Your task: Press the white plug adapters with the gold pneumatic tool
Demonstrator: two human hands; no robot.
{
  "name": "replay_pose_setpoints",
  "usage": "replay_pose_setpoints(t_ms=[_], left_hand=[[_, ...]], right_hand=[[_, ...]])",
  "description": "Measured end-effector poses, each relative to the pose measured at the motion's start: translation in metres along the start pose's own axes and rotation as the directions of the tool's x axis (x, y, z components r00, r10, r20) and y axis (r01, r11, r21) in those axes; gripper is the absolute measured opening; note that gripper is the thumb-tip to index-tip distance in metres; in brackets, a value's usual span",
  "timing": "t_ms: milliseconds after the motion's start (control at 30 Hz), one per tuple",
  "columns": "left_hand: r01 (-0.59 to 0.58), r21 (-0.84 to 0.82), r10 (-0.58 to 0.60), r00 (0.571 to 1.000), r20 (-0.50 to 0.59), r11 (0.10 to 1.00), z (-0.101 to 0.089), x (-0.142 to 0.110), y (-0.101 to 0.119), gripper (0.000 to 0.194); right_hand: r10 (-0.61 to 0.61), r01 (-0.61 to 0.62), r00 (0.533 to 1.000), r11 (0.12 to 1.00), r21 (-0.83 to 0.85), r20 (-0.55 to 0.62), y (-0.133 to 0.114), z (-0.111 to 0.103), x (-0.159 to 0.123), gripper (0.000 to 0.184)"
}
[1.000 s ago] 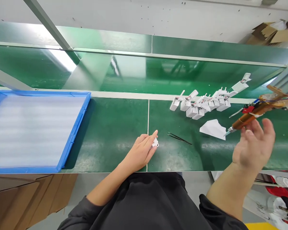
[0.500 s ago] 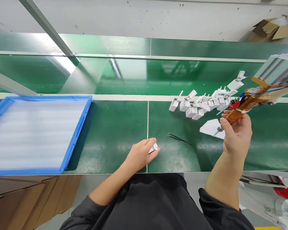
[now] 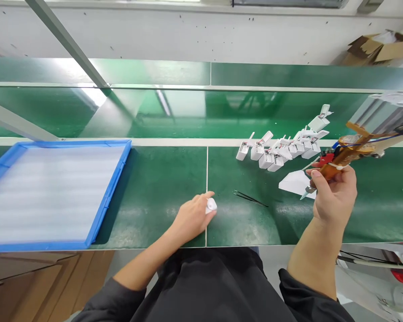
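Observation:
My left hand is closed around a small white plastic housing close above the green bench. A rounded face of it shows between thumb and fingers; the rest is hidden. My right hand grips an amber, pen-like glue dispenser with a red switch. Its pale tapered nozzle points down and left, at the lower edge of a white paper sheet. Between my hands lie black tweezers. Beyond them, several white housings with raised flaps stand in a cluster.
A blue-rimmed tray with a white lining sits at the left. Metal posts rise at the back left. A clear cylinder assembly adjoins the dispenser at the right. An open cardboard box is at the far right.
The white housing in my left hand has turned, and a rounded face now shows. That hand has shifted slightly left. My right hand keeps its hold on the dispenser. The whole view has tilted up a little.

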State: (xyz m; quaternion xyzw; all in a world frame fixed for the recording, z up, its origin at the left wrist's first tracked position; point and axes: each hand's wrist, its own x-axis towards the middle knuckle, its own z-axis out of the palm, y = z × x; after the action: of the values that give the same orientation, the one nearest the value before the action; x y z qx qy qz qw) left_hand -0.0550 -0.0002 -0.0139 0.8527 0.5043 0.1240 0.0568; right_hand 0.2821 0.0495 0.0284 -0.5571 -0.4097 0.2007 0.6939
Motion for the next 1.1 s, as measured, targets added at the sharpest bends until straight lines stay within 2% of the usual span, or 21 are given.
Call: replay_pose_setpoints(t_ms=[67, 167, 267, 333, 367, 433, 500, 533, 600, 667, 767, 867, 967, 1100], left_hand=[[0.167, 0.037, -0.165, 0.985, -0.049, 0.985, -0.011, 0.011, -0.026, 0.043], [0.44, 0.118, -0.436, 0.898, -0.057, 0.89, -0.031, 0.032, -0.079, 0.056], [0.551, 0.127, -0.556, 0.831, 0.008, 0.825, -0.045, 0.046, -0.124, 0.064], [0.556, 0.133, -0.561, 0.828, 0.004, 0.821, -0.051, 0.048, -0.137, 0.072], [0.546, 0.142, -0.544, 0.837, -0.054, 0.826, -0.052, 0.049, -0.137, 0.077], [0.496, 0.147, -0.449, 0.853, -0.264, 0.856, -0.05, 0.054, -0.124, 0.087], [0.384, 0.107, -0.298, 0.839, -0.456, 0.917, -0.04, 0.068, -0.096, 0.088], [0.298, 0.069, -0.227, 0.839, -0.495, 0.952, -0.033, 0.079, -0.079, 0.086], [0.085, -0.008, -0.079, 0.892, -0.446, 0.996, -0.013, 0.111, -0.044, 0.077], [-0.06, -0.105, 0.024, 0.949, -0.314, 0.993, 0.007, 0.151, -0.013, 0.08], [-0.1, -0.148, 0.085, 0.991, -0.105, 0.984, 0.026, 0.206, 0.012, 0.087], [-0.026, -0.187, 0.022, 0.999, -0.023, 0.982, 0.029, 0.232, 0.016, 0.077], [-0.037, -0.267, 0.034, 0.999, -0.016, 0.963, 0.021, 0.215, 0.006, 0.072], [-0.19, -0.355, 0.187, 0.981, -0.042, 0.915, 0.005, 0.138, -0.009, 0.071]], right_hand=[[0.003, -0.003, 1.0, 1.0, 0.011, 0.021, -0.004, 0.0, 0.004, 0.042], [0.021, -0.022, 0.996, 1.0, 0.02, 0.088, -0.01, 0.001, 0.006, 0.036], [0.076, -0.083, 0.986, 0.995, 0.047, 0.151, -0.013, 0.002, 0.004, 0.033], [0.095, -0.104, 0.982, 0.993, 0.048, 0.162, -0.014, 0.003, 0.001, 0.032], [0.096, -0.104, 0.982, 0.993, 0.046, 0.16, -0.014, 0.003, -0.001, 0.031], [0.09, -0.098, 0.983, 0.994, 0.046, 0.162, -0.013, 0.002, -0.004, 0.029], [0.086, -0.096, 0.981, 0.994, 0.048, 0.172, -0.012, 0.001, -0.006, 0.029], [0.087, -0.097, 0.981, 0.994, 0.048, 0.173, -0.011, 0.0, -0.008, 0.029], [0.091, -0.101, 0.981, 0.994, 0.049, 0.168, -0.01, -0.001, -0.011, 0.03], [0.1, -0.109, 0.982, 0.993, 0.051, 0.163, -0.011, -0.002, -0.015, 0.03], [0.102, -0.111, 0.981, 0.993, 0.048, 0.166, -0.012, -0.004, -0.02, 0.029], [0.081, -0.09, 0.981, 0.995, 0.041, 0.178, -0.014, -0.007, -0.024, 0.027], [0.054, -0.074, 0.975, 0.994, 0.085, 0.215, -0.017, -0.008, -0.029, 0.022], [0.015, -0.078, 0.956, 0.976, 0.204, 0.294, -0.025, 0.002, -0.041, 0.015]])
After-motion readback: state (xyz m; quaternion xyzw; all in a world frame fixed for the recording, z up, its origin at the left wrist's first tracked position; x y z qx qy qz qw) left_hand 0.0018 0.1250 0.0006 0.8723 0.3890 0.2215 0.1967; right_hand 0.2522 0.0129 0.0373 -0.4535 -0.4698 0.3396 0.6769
